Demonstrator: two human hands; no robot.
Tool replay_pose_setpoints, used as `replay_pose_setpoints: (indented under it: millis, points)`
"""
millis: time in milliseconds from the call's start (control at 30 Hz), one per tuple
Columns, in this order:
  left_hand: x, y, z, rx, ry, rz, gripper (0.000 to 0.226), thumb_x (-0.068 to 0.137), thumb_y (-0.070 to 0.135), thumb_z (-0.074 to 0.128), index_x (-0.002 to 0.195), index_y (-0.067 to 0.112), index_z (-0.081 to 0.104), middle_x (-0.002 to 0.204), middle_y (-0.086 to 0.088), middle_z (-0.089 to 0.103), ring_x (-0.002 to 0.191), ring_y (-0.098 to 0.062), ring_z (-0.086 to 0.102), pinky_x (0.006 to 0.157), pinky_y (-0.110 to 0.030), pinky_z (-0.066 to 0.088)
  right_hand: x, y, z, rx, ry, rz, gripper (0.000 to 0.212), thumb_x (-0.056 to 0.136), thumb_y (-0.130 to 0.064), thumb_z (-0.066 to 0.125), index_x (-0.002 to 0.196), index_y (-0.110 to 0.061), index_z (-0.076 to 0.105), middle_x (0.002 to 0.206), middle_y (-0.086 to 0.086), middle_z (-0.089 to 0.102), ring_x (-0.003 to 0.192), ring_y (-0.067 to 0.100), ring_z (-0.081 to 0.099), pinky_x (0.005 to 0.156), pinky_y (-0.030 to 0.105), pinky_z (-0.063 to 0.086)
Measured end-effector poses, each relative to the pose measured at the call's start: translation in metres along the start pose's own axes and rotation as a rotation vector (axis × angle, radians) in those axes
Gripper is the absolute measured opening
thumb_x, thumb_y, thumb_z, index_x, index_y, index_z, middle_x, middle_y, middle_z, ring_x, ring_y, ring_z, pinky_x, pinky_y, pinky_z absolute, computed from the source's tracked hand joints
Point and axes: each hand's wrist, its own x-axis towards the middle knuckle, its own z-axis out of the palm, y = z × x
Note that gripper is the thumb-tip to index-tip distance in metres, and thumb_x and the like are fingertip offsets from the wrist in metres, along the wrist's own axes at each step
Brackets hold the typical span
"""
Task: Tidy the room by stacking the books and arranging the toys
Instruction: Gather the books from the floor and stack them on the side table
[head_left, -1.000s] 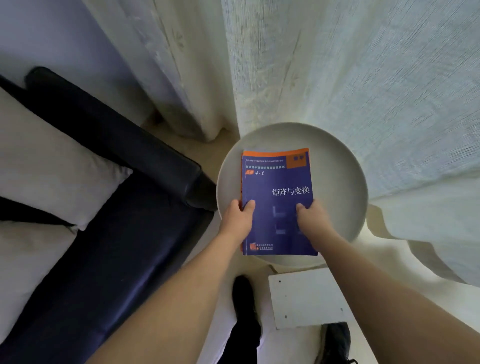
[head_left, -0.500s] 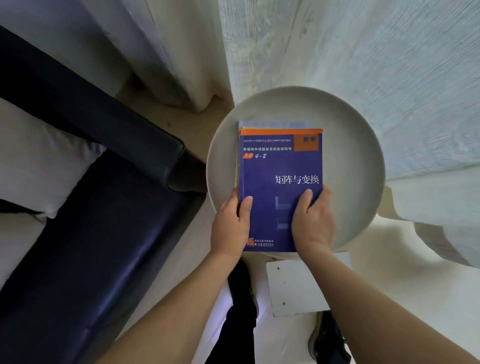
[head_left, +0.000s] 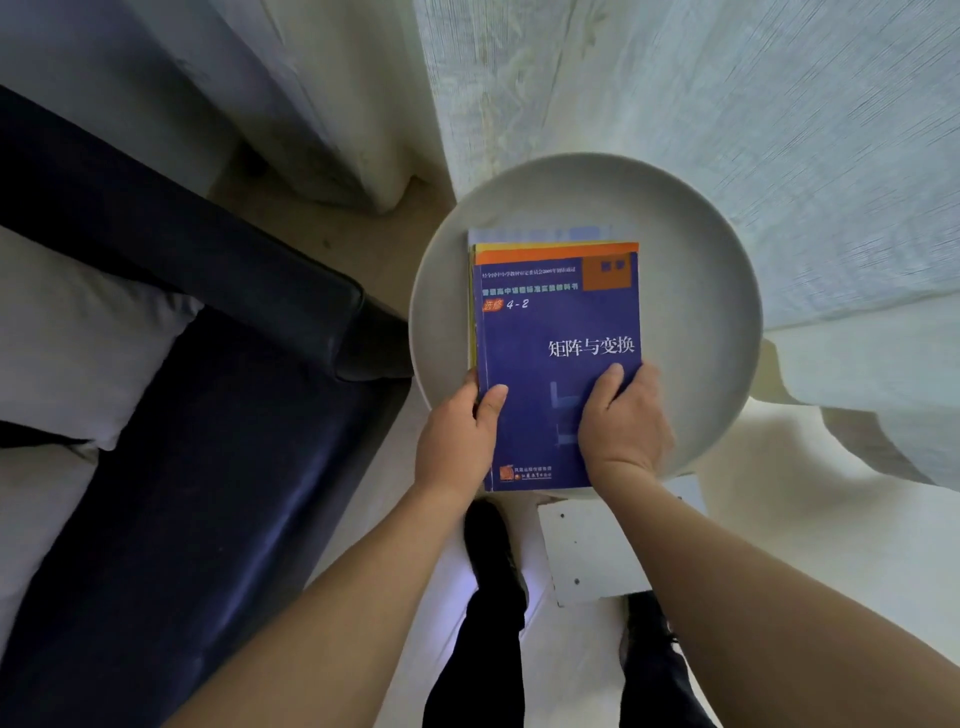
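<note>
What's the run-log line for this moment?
stage: stacking books | left hand: grips stack's left edge | right hand: on blue book cover | stack: on round white table | toys: not in view

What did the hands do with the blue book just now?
Both hands, left hand and right hand, slid the blue book farther onto the round table; yellow and pale book edges now peek out beneath. Both hands still grip it.

You are looking down on a round white table (head_left: 701, 291), sitting near right of a dark sofa (head_left: 208, 415) whose pale cushion (head_left: 78, 343) is lying at far left. Sheer curtains (head_left: 727, 104) are hanging behind the table.
</note>
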Motion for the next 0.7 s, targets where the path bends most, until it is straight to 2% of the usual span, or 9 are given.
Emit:
replay_pose_setpoints:
  millis: [67, 200, 333, 400, 467, 533, 600, 700]
  points:
    - [0.001, -0.002, 0.001, 0.016, 0.004, 0.007, 0.05, 0.095, 0.063, 0.038, 0.13, 0.03, 0.053, 0.111, 0.016, 0.066, 0.093, -0.001, 0.066, 0.068, -0.023, 0.055, 0.0, 0.001, 0.0, -0.008, -0.003, 0.004, 0.036, 0.1, -0.045, 0.031, 0.111, -0.014, 0.047, 0.112, 0.005, 0.062, 0.092, 0.032, 0.061, 0.08, 0.043, 0.05]
    - [0.002, -0.002, 0.005, 0.049, 0.012, 0.017, 0.056, 0.091, 0.068, 0.036, 0.129, 0.031, 0.053, 0.112, 0.016, 0.067, 0.093, -0.003, 0.067, 0.074, -0.032, 0.061, 0.001, 0.005, -0.003, 0.009, -0.002, -0.003, 0.037, 0.1, -0.044, 0.031, 0.113, -0.014, 0.048, 0.114, 0.005, 0.062, 0.094, 0.031, 0.061, 0.08, 0.042, 0.049]
    - [0.005, 0.003, 0.007, 0.148, 0.027, 0.009, 0.047, 0.098, 0.061, 0.038, 0.13, 0.029, 0.051, 0.113, 0.01, 0.067, 0.087, -0.005, 0.065, 0.07, -0.028, 0.057, 0.004, 0.008, -0.007, 0.064, -0.046, -0.016, 0.038, 0.1, -0.045, 0.031, 0.117, -0.015, 0.048, 0.117, 0.004, 0.061, 0.097, 0.03, 0.061, 0.084, 0.041, 0.047]
    - [0.009, 0.01, 0.003, 0.173, 0.003, -0.043, 0.044, 0.1, 0.058, 0.04, 0.134, 0.031, 0.044, 0.115, 0.007, 0.066, 0.088, -0.007, 0.066, 0.072, -0.031, 0.059, 0.006, 0.009, -0.009, 0.149, -0.126, -0.03, 0.042, 0.098, -0.049, 0.03, 0.123, -0.019, 0.044, 0.122, 0.002, 0.059, 0.102, 0.027, 0.061, 0.09, 0.044, 0.049]
    - [0.001, 0.016, -0.001, 0.138, 0.026, -0.12, 0.054, 0.099, 0.06, 0.041, 0.144, 0.032, 0.03, 0.118, 0.003, 0.063, 0.091, -0.011, 0.067, 0.072, -0.035, 0.061, 0.004, 0.009, -0.017, 0.244, -0.195, -0.078, 0.05, 0.095, -0.055, 0.03, 0.132, -0.022, 0.035, 0.131, 0.001, 0.053, 0.112, 0.025, 0.058, 0.095, 0.049, 0.049]
    - [-0.016, 0.017, -0.004, 0.074, 0.088, -0.172, 0.062, 0.099, 0.061, 0.04, 0.15, 0.031, 0.021, 0.12, -0.001, 0.062, 0.092, -0.012, 0.068, 0.067, -0.033, 0.061, -0.001, 0.008, -0.03, 0.212, -0.172, -0.148, 0.06, 0.097, -0.052, 0.031, 0.145, -0.017, 0.024, 0.147, 0.006, 0.039, 0.13, 0.027, 0.045, 0.108, 0.05, 0.039]
    - [-0.044, 0.014, -0.004, 0.064, 0.14, -0.168, 0.063, 0.102, 0.058, 0.037, 0.153, 0.028, 0.017, 0.126, -0.005, 0.06, 0.098, -0.013, 0.067, 0.064, -0.028, 0.055, -0.015, 0.01, -0.048, 0.083, -0.106, -0.3, 0.062, 0.099, -0.046, 0.033, 0.15, -0.013, 0.019, 0.156, 0.009, 0.026, 0.144, 0.026, 0.027, 0.119, 0.047, 0.023]
    - [-0.096, -0.001, -0.008, 0.212, 0.196, -0.151, 0.066, 0.104, 0.049, 0.036, 0.159, 0.024, 0.01, 0.145, -0.011, 0.047, 0.123, -0.025, 0.056, 0.082, -0.034, 0.046, -0.051, 0.01, -0.072, -0.069, -0.098, -0.621, 0.059, 0.101, -0.042, 0.036, 0.15, -0.015, 0.018, 0.161, 0.007, 0.015, 0.149, 0.021, 0.011, 0.123, 0.041, 0.008]
